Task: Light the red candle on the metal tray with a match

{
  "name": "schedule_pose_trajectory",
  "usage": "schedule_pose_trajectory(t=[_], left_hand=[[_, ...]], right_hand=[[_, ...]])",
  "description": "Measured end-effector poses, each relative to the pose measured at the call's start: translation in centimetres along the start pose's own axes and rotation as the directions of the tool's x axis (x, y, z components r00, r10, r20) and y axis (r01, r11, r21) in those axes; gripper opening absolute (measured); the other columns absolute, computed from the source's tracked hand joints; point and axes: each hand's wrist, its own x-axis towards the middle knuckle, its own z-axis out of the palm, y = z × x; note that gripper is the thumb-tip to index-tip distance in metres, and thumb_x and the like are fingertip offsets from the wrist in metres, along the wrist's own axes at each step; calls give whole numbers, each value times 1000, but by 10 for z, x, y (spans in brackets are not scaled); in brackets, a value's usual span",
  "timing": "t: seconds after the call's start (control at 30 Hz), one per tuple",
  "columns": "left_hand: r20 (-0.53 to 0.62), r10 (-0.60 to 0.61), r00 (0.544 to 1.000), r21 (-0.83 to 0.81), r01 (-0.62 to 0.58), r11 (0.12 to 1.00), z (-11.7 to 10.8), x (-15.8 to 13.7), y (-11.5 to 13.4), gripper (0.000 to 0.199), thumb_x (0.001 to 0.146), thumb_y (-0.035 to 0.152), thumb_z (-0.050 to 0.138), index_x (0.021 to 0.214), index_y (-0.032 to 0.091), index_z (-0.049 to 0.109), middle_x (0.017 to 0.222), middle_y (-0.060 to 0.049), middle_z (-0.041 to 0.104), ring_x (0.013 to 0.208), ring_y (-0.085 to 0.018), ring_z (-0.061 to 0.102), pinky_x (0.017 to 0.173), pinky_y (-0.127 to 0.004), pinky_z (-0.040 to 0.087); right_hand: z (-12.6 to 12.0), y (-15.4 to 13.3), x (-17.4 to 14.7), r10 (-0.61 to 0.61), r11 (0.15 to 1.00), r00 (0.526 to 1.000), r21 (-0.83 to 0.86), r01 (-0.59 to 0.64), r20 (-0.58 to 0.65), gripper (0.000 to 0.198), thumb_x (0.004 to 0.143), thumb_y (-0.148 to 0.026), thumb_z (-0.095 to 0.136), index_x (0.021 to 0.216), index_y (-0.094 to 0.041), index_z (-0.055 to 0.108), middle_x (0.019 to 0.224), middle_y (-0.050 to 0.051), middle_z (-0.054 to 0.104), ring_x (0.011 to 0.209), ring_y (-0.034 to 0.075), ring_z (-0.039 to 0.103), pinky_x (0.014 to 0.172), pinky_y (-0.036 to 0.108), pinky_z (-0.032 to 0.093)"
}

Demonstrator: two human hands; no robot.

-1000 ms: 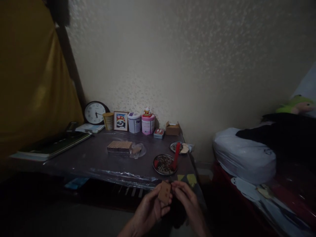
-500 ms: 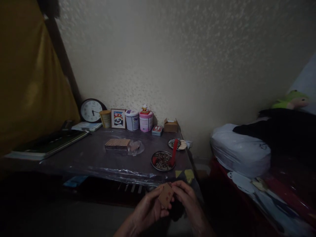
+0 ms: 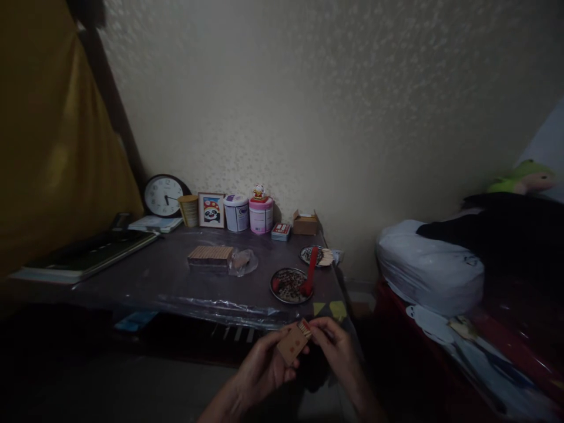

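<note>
Dim room, low light. Far left: a dark flat book [image 3: 88,254] lies on the dark plastic-covered surface [image 3: 176,282], with a round white-faced clock [image 3: 163,195] leaning at the wall behind it. Next along the wall: a small framed cartoon picture [image 3: 211,210], a white cylindrical tin [image 3: 237,213] and a pink cylindrical tin [image 3: 261,215] carrying a small figurine. Mid-surface: a flat brown block of stacked matchboxes [image 3: 210,255] just beside a crumpled clear plastic wrapper [image 3: 242,262]. Toward the right edge: a round metal plate [image 3: 288,285] with a red object propped on it. Below the front edge, the left hand [image 3: 264,370] grips a small brown cardboard matchbox [image 3: 293,342], tilted, its tray slid partly out so red match heads show. The right hand [image 3: 337,352] pinches at the open tray end, fingertips touching the box. Far right: a white stuffed bag [image 3: 429,267] on the bed.
</note>
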Motion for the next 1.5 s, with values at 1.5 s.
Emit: schedule_pose_trajectory(t=[1.5], left_hand=[[-120,244,962,480,-159,863,-14,11,-10,37,66,19,49,101,15,63,82,-6,66,52,-11,56,47,-21,38]], right_hand=[[-5,-1,-9,-135,807,914,-492,325,383,21,91,-22,40,76,-23,54,81,1,56,80,16,57,75,27,43]])
